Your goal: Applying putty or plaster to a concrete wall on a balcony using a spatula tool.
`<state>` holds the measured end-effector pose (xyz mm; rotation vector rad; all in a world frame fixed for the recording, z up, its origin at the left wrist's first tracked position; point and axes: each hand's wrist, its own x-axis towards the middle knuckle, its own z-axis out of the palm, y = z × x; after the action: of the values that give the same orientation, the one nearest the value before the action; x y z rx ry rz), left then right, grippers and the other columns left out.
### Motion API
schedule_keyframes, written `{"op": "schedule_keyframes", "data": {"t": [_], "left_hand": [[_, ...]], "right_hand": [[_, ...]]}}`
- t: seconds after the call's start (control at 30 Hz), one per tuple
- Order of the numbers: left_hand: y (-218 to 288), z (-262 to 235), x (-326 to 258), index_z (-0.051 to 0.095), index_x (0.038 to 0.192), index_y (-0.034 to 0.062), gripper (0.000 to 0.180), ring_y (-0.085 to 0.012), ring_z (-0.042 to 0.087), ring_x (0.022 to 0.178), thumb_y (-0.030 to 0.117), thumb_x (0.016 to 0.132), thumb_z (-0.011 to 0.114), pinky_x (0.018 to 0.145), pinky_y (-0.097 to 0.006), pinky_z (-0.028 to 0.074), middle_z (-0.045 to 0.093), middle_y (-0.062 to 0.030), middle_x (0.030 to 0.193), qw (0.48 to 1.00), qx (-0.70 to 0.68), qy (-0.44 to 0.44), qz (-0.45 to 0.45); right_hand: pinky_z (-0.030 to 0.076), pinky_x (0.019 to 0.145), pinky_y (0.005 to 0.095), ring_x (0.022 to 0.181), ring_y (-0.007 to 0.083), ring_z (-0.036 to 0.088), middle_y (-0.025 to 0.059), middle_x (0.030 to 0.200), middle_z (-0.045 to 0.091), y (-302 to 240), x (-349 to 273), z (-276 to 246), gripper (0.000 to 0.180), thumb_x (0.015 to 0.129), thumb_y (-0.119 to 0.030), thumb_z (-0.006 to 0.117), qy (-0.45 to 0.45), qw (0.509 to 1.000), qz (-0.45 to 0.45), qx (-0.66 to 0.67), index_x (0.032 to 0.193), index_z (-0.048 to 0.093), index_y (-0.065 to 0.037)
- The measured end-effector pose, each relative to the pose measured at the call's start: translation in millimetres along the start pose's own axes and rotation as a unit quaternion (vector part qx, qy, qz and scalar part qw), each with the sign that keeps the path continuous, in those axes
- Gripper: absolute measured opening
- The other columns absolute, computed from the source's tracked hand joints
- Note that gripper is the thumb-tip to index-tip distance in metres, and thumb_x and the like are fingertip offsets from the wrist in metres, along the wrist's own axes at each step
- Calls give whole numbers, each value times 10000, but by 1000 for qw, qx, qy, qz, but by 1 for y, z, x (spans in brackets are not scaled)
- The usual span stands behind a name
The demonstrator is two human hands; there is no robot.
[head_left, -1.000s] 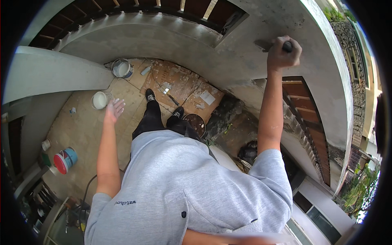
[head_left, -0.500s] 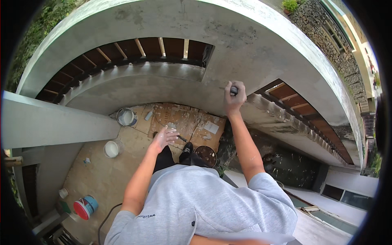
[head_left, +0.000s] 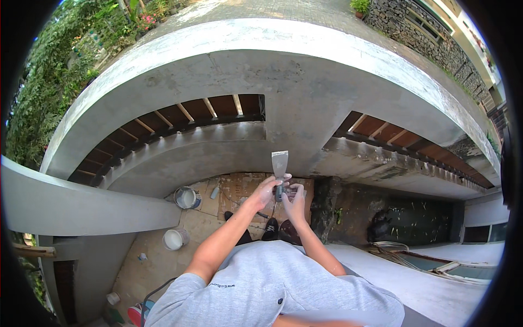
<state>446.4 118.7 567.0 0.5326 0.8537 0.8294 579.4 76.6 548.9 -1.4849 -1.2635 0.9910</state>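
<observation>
A putty knife [head_left: 280,162] with a wide, pale-smeared metal blade and a dark handle points up and away in front of my body. My left hand [head_left: 263,193] is closed round it where the blade meets the handle, fingertips showing past the far side. Against the lower handle, my right hand [head_left: 295,205] has its fingers bent and pinched. Whitish dust or plaster coats both hands. Beyond the blade rises the curved grey plastered wall [head_left: 294,122], which the knife does not appear to touch.
Two buckets, one with pale contents [head_left: 187,198] and one white [head_left: 176,239], stand on the floor to the left. Stained cardboard [head_left: 234,191] lies near my shoes [head_left: 269,229]. Slatted openings [head_left: 180,115] cut the wall. A dark, lower area [head_left: 414,218] lies at right.
My right hand has come down from the wall to meet my left hand at the putty knife. The blade now shows. My view has tilted up, revealing more ground beyond the wall.
</observation>
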Motion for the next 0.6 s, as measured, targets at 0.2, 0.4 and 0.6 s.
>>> {"op": "schedule_keyframes", "data": {"t": [0.2,0.4,0.6], "left_hand": [[5,32,24,547,1241,34,368,-171,530,1132,172,914,450,1011,-324,375,560,-72,1293,994,52,-82,50],[59,57,72,575,1135,42,352,-143,598,884,308,977,406,811,-292,486,635,-59,1167,989,105,-35,95],[82,43,121,656,955,31,482,-105,536,730,468,975,454,717,-256,446,610,-25,821,976,121,85,160]], "right_hand": [[479,696,254,765,130,593,79,902,611,10,34,-38,216,846,-72,506,-150,977,43,142,1057,514,-25],[486,699,283,773,156,597,90,935,618,-28,102,-31,238,932,-99,416,-139,952,64,265,1136,508,-20],[476,755,395,817,312,628,217,940,633,-24,156,21,269,974,-195,460,4,995,-73,61,1064,565,37]]}}
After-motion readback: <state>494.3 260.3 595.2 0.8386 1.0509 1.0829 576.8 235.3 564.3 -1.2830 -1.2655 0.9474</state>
